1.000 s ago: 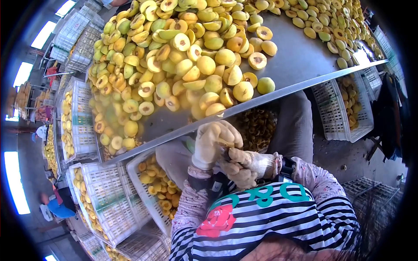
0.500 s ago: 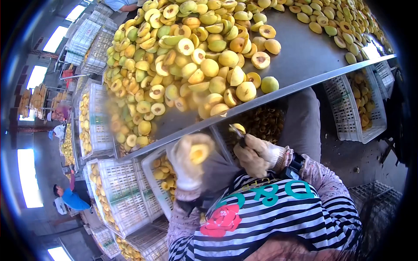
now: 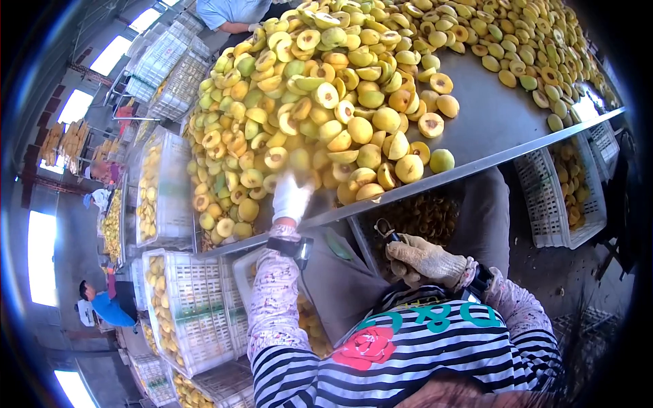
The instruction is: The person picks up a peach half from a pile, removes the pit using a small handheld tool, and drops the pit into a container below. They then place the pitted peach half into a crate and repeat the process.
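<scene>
My left hand (image 3: 291, 198), in a white glove, reaches over the table's near edge to the heap of halved yellow peaches (image 3: 388, 121). Its fingers are smeared by motion beside the fruit, so I cannot make out whether they hold any. Lower and to the right, my right hand (image 3: 428, 260) in a dirty beige glove is closed around the dark handle of a small pitting tool (image 3: 388, 231). A thin loop shows at the tool's tip. Some halves in the heap lie cut side up with brown centres.
The metal table (image 3: 486, 95) has a raised front edge. Below it stands a container of dark scraps (image 3: 425, 217). White crates of peaches stand left (image 3: 204, 306) and right (image 3: 544, 197). A person in blue (image 3: 231, 12) is at the table's far side; others are further left.
My left hand has moved up and forward from above the crate by my lap to the heap. The peach half it held no longer shows. The yellow piece at the pitting tool's tip is gone.
</scene>
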Motion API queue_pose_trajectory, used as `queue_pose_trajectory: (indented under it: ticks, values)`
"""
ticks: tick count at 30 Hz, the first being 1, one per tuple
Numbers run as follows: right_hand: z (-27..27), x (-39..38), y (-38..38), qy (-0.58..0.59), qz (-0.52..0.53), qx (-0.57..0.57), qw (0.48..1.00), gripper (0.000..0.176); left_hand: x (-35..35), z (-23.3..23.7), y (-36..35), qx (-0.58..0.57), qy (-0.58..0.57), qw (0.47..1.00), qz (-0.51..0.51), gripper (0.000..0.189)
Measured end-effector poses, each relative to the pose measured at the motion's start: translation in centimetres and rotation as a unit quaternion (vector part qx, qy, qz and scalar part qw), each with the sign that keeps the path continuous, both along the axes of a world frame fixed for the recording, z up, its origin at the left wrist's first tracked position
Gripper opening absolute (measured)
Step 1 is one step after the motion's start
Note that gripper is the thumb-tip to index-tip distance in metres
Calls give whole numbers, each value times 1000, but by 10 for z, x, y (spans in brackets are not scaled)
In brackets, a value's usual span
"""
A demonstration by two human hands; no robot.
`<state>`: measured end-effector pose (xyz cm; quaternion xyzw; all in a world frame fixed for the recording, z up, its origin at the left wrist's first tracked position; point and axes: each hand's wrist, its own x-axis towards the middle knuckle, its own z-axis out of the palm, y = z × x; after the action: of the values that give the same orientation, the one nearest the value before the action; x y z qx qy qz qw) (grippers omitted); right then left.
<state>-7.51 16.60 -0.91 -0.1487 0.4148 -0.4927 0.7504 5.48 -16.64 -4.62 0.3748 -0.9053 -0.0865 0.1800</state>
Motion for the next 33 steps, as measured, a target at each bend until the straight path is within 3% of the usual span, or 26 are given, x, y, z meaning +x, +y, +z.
queue_pose_trajectory:
  ticks: [2, 5, 8, 12, 13, 14, 16, 17, 20, 22, 23, 26, 27, 30, 33]
  values:
    - [3, 0, -2, 6, -33, -7, 999, 25, -9, -12, -4, 85, 31, 994, 56, 36]
    - [-9, 17, -18, 21, -57, -58, 996, 22, 0, 6, 13, 142, 18, 989, 47, 65]
    - [-3, 27, -39, 84, 1, -90, 992, 24, 4, 3, 12, 202, 67, 976, 48, 67]
    - [-4, 35, -49, 125, -26, -35, 991, 26, 9, 5, 13, 252, -11, 967, 42, 61]
    - [-8, 34, -47, 116, -36, -29, 992, 26, 9, 7, 19, 205, 2, 978, 24, 55]
    - [-11, 33, -46, 106, -47, -22, 993, 27, 8, 3, 24, 253, 79, 964, -3, 53]
    - [1, 29, -41, 141, -55, -52, 987, 29, 7, -3, 33, 343, 225, 910, -57, 48]
    - [12, 24, -38, 144, -48, -61, 986, 29, 2, 28, 64, 494, 353, 792, -66, 42]
    - [27, 17, -34, 191, -18, -68, 979, 28, 16, 38, 106, 559, 366, 729, -146, 36]
    - [38, 23, -41, 194, 0, -81, 978, 28, 13, 38, 134, 630, 464, 593, -189, 25]
    - [43, 19, -46, 270, 72, -42, 959, 35, 11, 47, 150, 672, 469, 566, -92, 27]
    - [26, 23, -46, 298, 39, -29, 953, 41, 10, 49, 167, 706, 537, 461, -6, 31]
    - [21, 23, -46, 302, 31, -28, 952, 43, 11, 44, 164, 712, 543, 443, -30, 36]
    - [15, 27, -45, 321, 2, -29, 947, 44, 5, 38, 174, 652, 545, 527, 29, 36]
    - [11, 27, -44, 348, -24, -20, 937, 41, -14, 37, 181, 643, 544, 534, 76, 34]
